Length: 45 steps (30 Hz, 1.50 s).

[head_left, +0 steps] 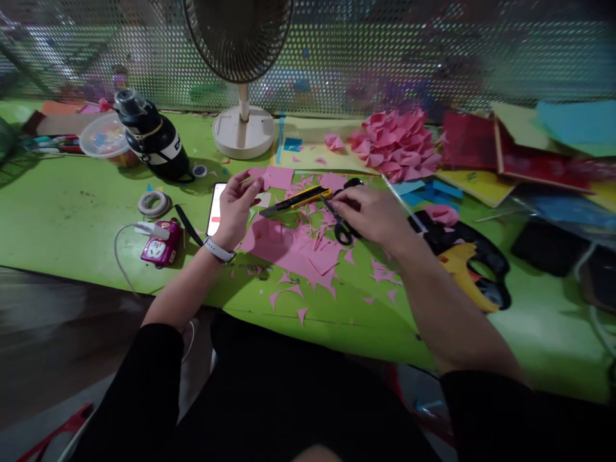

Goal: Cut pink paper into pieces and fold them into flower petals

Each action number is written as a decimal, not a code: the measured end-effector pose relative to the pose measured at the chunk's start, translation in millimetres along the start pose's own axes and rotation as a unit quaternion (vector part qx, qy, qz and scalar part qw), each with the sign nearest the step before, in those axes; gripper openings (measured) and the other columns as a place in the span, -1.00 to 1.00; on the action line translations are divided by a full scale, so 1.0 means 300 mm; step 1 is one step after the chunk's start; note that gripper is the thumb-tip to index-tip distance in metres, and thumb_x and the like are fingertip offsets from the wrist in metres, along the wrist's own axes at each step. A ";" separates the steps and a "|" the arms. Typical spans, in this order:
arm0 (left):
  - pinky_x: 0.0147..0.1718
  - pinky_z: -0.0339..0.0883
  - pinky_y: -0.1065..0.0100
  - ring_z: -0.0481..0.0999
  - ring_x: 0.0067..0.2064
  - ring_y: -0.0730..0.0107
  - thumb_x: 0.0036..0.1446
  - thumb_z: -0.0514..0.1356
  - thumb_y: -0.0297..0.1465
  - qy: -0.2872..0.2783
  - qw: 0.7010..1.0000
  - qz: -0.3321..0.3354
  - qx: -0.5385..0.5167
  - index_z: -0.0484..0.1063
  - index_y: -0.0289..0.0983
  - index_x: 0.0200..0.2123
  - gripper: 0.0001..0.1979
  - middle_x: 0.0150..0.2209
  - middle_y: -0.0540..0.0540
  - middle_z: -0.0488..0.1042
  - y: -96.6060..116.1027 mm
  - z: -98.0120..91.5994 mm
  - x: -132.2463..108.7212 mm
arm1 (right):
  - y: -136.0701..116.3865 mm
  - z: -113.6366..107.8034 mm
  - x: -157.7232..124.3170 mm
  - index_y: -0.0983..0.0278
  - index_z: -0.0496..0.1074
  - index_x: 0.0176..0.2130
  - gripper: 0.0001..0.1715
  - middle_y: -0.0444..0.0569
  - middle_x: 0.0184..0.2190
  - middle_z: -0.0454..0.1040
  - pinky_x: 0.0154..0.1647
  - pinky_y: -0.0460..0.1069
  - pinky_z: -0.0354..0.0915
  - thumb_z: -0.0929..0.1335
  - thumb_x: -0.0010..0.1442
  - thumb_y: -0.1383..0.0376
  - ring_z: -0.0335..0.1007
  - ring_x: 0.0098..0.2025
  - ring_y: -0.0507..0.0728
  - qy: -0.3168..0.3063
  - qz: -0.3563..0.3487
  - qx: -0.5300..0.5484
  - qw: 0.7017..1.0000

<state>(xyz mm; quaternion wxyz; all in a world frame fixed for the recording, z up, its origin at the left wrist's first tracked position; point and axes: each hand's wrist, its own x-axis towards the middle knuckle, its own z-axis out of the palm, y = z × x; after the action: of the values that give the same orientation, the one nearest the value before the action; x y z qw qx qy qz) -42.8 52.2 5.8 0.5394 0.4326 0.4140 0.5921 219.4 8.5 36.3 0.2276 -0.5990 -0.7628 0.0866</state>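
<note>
My left hand [235, 208] is raised over the table, its thumb and fingers closed at a small pink paper piece [258, 173]. Black scissors [342, 232] are under my right hand [363, 210], whose pinched fingertips are on them near the blades; one handle loop shows below, and part is hidden. Between the hands lies a yellow and black utility knife [308, 196] with its blade out to the left. Beneath it is a pink paper sheet [272, 244] strewn with pointed offcuts. A phone [215, 208] with a lit screen lies beside my left wrist.
Behind stand a fan [244, 131] and a black bottle [158, 144]. A heap of curled pink paper pieces [392, 144] lies at the back. To the left are a tape roll [153, 204] and a purple power adapter [161, 244]; to the right, a black and yellow tool [462, 266].
</note>
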 end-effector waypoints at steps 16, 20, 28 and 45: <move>-0.29 0.42 0.46 0.58 -0.25 0.50 0.02 0.41 -0.38 -0.052 0.991 -0.120 -0.031 0.45 -0.26 -0.22 -0.73 -0.28 -0.02 0.58 -0.021 0.033 -0.038 | 0.014 0.044 -0.205 0.20 0.50 -0.33 -0.76 0.02 -0.20 0.44 -0.17 0.10 0.30 0.31 0.30 0.16 0.41 -0.19 0.18 -0.325 -0.111 0.106 0.933; -0.28 0.43 0.44 0.57 -0.28 0.51 0.00 0.41 -0.41 -0.066 0.988 -0.139 -0.028 0.45 -0.27 -0.21 -0.73 -0.27 -0.03 0.57 -0.020 0.041 -0.051 | -0.009 0.006 -0.185 0.19 0.49 -0.29 -0.73 0.02 -0.17 0.45 -0.16 0.09 0.30 0.27 0.34 0.16 0.41 -0.18 0.17 -0.279 -0.098 0.118 0.948; -0.20 0.42 0.41 0.60 -0.16 0.45 0.04 0.38 -0.39 -0.012 0.995 -0.096 -0.040 0.43 -0.23 -0.22 -0.76 -0.20 -0.04 0.58 -0.005 0.022 -0.026 | -0.019 0.030 -0.181 0.21 0.50 -0.30 -0.72 0.05 -0.21 0.46 -0.16 0.12 0.29 0.27 0.34 0.16 0.41 -0.18 0.21 -0.229 -0.133 0.052 0.963; -0.44 0.32 0.42 0.48 -0.44 0.48 0.20 0.23 -0.16 -0.277 0.924 -0.064 0.256 0.56 -0.29 -0.35 -0.70 -0.41 -0.10 0.56 -0.056 0.073 -0.151 | -0.006 0.245 0.460 0.32 0.46 -0.05 -0.36 0.26 -0.02 0.47 -0.09 0.12 0.25 0.43 0.10 -0.11 0.37 -0.02 0.35 -0.112 0.032 -0.111 0.987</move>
<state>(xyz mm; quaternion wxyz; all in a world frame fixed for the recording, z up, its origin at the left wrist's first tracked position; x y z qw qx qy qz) -15.1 8.9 -6.9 0.5402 0.6752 0.4122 0.2870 160.2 150.0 5.8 0.0698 -0.6310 -0.7689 0.0753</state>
